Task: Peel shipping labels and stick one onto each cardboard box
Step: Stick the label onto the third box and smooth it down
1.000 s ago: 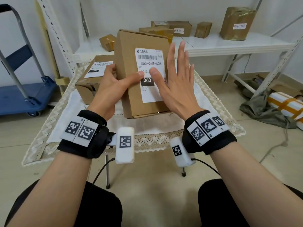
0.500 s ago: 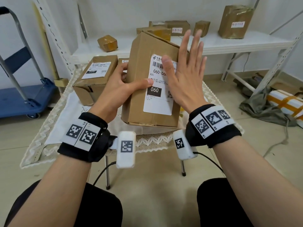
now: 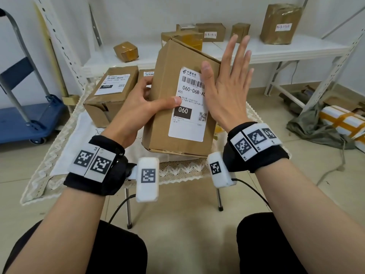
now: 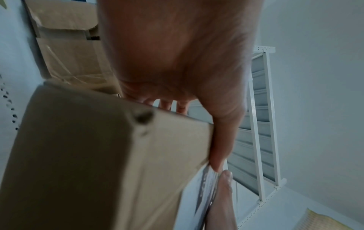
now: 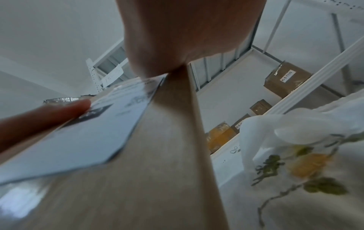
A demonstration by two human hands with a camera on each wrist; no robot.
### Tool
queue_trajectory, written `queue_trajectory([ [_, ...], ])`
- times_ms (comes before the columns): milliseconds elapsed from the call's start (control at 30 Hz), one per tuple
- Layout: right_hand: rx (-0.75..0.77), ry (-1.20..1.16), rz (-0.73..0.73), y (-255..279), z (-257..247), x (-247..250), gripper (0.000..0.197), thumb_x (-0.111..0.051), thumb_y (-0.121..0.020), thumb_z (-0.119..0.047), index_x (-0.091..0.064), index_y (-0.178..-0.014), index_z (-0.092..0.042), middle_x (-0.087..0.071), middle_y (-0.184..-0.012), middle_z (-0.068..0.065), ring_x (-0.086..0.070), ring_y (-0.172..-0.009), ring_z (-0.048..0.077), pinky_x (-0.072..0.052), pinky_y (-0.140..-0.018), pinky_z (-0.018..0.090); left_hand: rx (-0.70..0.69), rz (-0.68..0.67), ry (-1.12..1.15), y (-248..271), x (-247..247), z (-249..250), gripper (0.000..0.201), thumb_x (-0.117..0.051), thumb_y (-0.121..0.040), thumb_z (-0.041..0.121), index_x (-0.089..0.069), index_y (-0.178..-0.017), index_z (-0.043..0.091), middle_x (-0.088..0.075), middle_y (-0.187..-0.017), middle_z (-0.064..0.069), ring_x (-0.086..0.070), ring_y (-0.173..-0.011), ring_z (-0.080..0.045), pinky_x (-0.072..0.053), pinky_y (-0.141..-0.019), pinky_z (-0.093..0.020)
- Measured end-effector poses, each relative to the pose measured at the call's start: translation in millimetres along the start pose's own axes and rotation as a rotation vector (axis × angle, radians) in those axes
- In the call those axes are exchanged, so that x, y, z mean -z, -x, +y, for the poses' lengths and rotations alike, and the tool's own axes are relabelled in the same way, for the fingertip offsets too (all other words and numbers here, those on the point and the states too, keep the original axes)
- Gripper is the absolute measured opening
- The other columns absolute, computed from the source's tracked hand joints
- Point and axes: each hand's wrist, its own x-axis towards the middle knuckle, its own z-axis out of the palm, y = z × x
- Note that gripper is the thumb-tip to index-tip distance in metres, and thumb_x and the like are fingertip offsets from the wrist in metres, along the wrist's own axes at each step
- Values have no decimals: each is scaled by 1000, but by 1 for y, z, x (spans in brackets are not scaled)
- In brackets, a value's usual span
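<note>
A tall cardboard box (image 3: 167,91) stands tilted above the small table, with a white shipping label (image 3: 188,119) stuck on its near face. My left hand (image 3: 138,107) grips the box's left edge, thumb across the label's left side and fingers behind. My right hand (image 3: 227,91) lies flat with straight fingers against the label's upper right part. In the left wrist view the box (image 4: 88,155) fills the lower left under my thumb. In the right wrist view the label (image 5: 82,133) shows on the box face (image 5: 157,179), with my left thumb resting on it.
Two other labelled boxes (image 3: 110,91) sit at the table's back left. The table has a white lace-edged cloth (image 3: 59,151). Behind, a white shelf (image 3: 276,50) carries several brown parcels. A blue trolley (image 3: 25,119) stands at left; wrapped parcels (image 3: 343,121) lie on the floor at right.
The box has tilted and turned, its top leaning away to the right. My right hand slid up the label from its middle to its upper right. The left grip stayed.
</note>
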Motion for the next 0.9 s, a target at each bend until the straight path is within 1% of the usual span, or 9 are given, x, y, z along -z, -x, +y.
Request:
queue_trajectory([
  [233, 131, 28, -19, 8, -19, -1, 80, -24, -103, -59, 2, -163, -14, 13, -170, 12, 13, -156, 32, 7, -125, 57, -13, 0, -6, 2, -5, 2, 81, -86, -66, 41, -50, -138, 30, -70, -121, 7, -73, -101, -10, -59, -86, -34],
  [333, 50, 25, -32, 3, -8, -1, 83, -21, -101, -63, 8, -162, -15, 16, -169, 11, 14, -156, 31, 8, -124, 56, -5, 14, 5, 2, -4, 3, 80, -87, -66, 39, -52, -137, 29, -71, -120, 7, -74, -101, -11, -60, -87, -35],
  [433, -90, -195, -137, -2, 1, 0, 96, -15, -92, -78, 20, -159, -19, 13, -170, 9, 8, -157, 26, 1, -126, 54, 12, 35, 36, 2, 1, 5, 82, -92, -65, 35, -52, -136, 27, -73, -119, 8, -75, -101, -12, -59, -85, -35],
  [500, -208, -411, -259, -1, -1, 1, 102, -19, -84, -83, 30, -155, -27, -9, -171, 9, -11, -157, 25, -10, -127, 51, 19, 56, 101, 2, 5, 6, 82, -91, -67, 32, -51, -139, 23, -73, -121, 7, -75, -103, -14, -59, -81, -34],
  [600, -355, -564, -418, 3, -7, 3, 89, -31, -100, -68, 28, -155, -30, -45, -157, -1, -37, -148, 20, -23, -123, 38, 35, 81, 184, 1, 11, 6, 69, -82, -80, 28, -50, -140, 19, -74, -123, 3, -75, -105, -18, -61, -80, -35],
  [667, -405, -631, -447, 6, -8, 2, 85, -35, -102, -63, 18, -159, -28, -55, -145, -14, -48, -137, 10, -32, -116, 30, 50, 100, 191, -1, 12, 4, 61, -78, -86, 26, -51, -140, 19, -75, -120, 3, -75, -102, -16, -61, -78, -32],
  [733, -441, -687, -451, 7, -9, 0, 84, -39, -103, -59, 9, -162, -26, -66, -114, -30, -60, -115, -3, -45, -99, 19, 68, 120, 187, -3, 14, 2, 61, -78, -87, 30, -51, -140, 21, -76, -118, 5, -76, -99, -13, -59, -76, -28],
  [800, -460, -726, -451, 8, -10, -1, 81, -44, -103, -56, -1, -163, -24, -71, -91, -34, -68, -97, -8, -54, -80, 15, 80, 138, 169, -4, 15, 2, 59, -77, -88, 34, -52, -140, 23, -77, -114, 6, -76, -94, -11, -59, -74, -27],
  [900, -440, -721, -444, 9, -10, -2, 79, -50, -101, -55, -14, -162, -22, -75, -106, -22, -72, -94, -3, -54, -63, 12, 71, 182, 103, -7, 15, 3, 59, -74, -91, 34, -48, -144, 27, -74, -120, 6, -76, -92, -8, -60, -71, -27],
])
